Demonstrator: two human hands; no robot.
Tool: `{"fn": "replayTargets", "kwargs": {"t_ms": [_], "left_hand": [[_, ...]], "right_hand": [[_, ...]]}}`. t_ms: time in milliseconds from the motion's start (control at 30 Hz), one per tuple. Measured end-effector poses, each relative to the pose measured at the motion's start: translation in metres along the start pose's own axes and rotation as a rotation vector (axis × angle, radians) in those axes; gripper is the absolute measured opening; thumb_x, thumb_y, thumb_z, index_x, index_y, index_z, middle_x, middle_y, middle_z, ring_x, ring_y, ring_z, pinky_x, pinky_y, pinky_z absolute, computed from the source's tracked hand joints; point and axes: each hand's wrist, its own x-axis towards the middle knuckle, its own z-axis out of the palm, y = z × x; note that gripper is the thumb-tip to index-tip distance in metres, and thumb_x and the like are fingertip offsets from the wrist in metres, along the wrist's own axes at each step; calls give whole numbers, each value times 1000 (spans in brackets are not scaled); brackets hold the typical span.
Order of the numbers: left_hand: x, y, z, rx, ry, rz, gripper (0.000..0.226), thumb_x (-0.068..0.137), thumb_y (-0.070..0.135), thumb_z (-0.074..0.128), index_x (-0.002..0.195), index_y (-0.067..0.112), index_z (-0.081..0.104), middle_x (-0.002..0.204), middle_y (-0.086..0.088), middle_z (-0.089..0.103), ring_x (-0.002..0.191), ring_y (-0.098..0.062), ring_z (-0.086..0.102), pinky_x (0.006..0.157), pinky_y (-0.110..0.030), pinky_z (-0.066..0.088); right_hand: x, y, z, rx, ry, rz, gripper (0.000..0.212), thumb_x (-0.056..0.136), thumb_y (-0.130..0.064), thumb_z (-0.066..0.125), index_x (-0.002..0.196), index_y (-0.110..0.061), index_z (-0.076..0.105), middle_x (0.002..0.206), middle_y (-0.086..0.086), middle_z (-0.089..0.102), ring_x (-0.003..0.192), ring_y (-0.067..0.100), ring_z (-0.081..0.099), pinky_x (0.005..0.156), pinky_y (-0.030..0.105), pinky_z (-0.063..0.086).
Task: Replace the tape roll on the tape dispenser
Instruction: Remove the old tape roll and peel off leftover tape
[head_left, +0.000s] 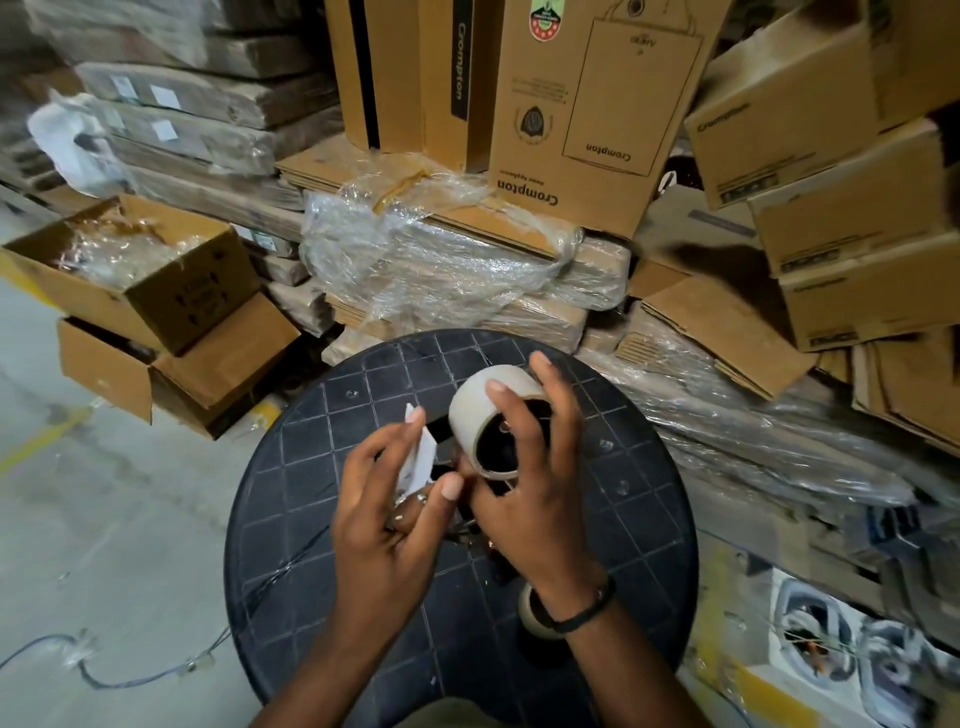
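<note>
Seating the new tape roll on the dispenser

The right hand (524, 499) grips the tape roll (491, 415) between its fingers, hollow core facing the camera, axis tilted toward the wearer. The left hand (384, 509) pinches the mostly hidden tape dispenser (418, 457) just beside it. I judge that the next move calls for aligning the core with the hub.

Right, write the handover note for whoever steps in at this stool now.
Right hand: fingers curled around the tape roll, held above the black stool.
Left hand: holding the dispenser's white part; most of the dispenser is hidden between the hands.
A second roll lies on the stool under the right wrist; whether it is the old one is unclear.
Done: a roll is in hand at the dispenser.
Left: seat it, thread the tape. Whether it is seated cannot be seen.
</note>
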Motion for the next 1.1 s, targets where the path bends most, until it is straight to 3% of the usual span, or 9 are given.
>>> {"fn": "replayTargets", "kwargs": {"t_ms": [67, 167, 267, 367, 500, 700, 800, 933, 1100], "left_hand": [[-3, -11, -2, -38, 7, -9, 54, 90, 38, 62, 141, 26, 49, 130, 1, 51, 122, -5, 52, 90, -9, 44], [1, -9, -8, -35, -34, -22, 51, 90, 35, 62, 139, 27, 50, 128, 0, 51, 118, -3, 54, 83, -7, 47], [1, -13, -14, -24, -60, -9, 51, 89, 31, 63, 138, 23, 52, 126, -3, 53, 119, -8, 54, 86, -7, 44], [5, -15, -22, -63, -59, -36, 50, 89, 33, 62, 138, 22, 55, 127, -3, 56, 120, -17, 55, 90, -14, 45], [10, -17, -27, -208, -59, -146, 47, 89, 32, 62, 135, 22, 59, 126, 2, 62, 113, -19, 62, 90, -32, 53], [20, -22, -25, -11, -230, -4, 45, 88, 25, 67, 132, 29, 61, 127, 4, 59, 120, -16, 57, 89, -21, 51], [26, -25, -28, 196, -261, 164, 49, 91, 27, 66, 139, 22, 55, 137, 4, 57, 130, -13, 51, 98, -31, 48], [27, -25, -26, 490, -346, 405, 56, 94, 18, 62, 146, 9, 44, 152, -8, 43, 145, -24, 33, 109, -51, 37], [15, -8, -11, 324, -421, 359, 75, 92, 19, 67, 151, -2, 27, 160, -12, 27, 148, -24, 27, 112, -51, 35]], "right_hand": [[1, 10, -4, -162, -113, -185, 59, 82, -19, 77, 135, -29, 53, 155, 5, 32, 145, 35, 28, 114, 48, 35], [7, 12, -13, -256, -261, -354, 31, 93, -19, 65, 122, -27, 68, 151, 0, 45, 139, 36, 35, 109, 52, 37], [10, 12, -22, -143, -338, -388, 40, 91, -28, 69, 131, -25, 62, 152, 5, 44, 142, 34, 33, 113, 52, 33], [7, 5, -31, 141, -258, -181, 65, 86, -30, 76, 142, -15, 45, 155, 15, 34, 145, 30, 32, 116, 39, 34], [7, -4, -31, 186, -291, 199, 65, 92, -33, 68, 150, -30, 37, 148, -9, 41, 131, -5, 41, 102, 13, 44], [-1, -3, -23, -137, -441, -113, 68, 89, -12, 67, 148, -36, 42, 137, 0, 41, 127, 15, 43, 101, 26, 47], [-8, 1, -21, -68, -327, -43, 46, 87, -7, 71, 128, -25, 65, 136, 4, 46, 128, 19, 47, 102, 31, 49], [-9, -4, -17, -52, -102, -31, 25, 89, -7, 69, 112, -14, 75, 132, 15, 52, 125, 26, 52, 98, 31, 53], [-5, -8, -18, -28, 14, -117, 23, 94, -3, 63, 113, -7, 74, 127, 24, 55, 130, 36, 51, 103, 42, 50]]}}
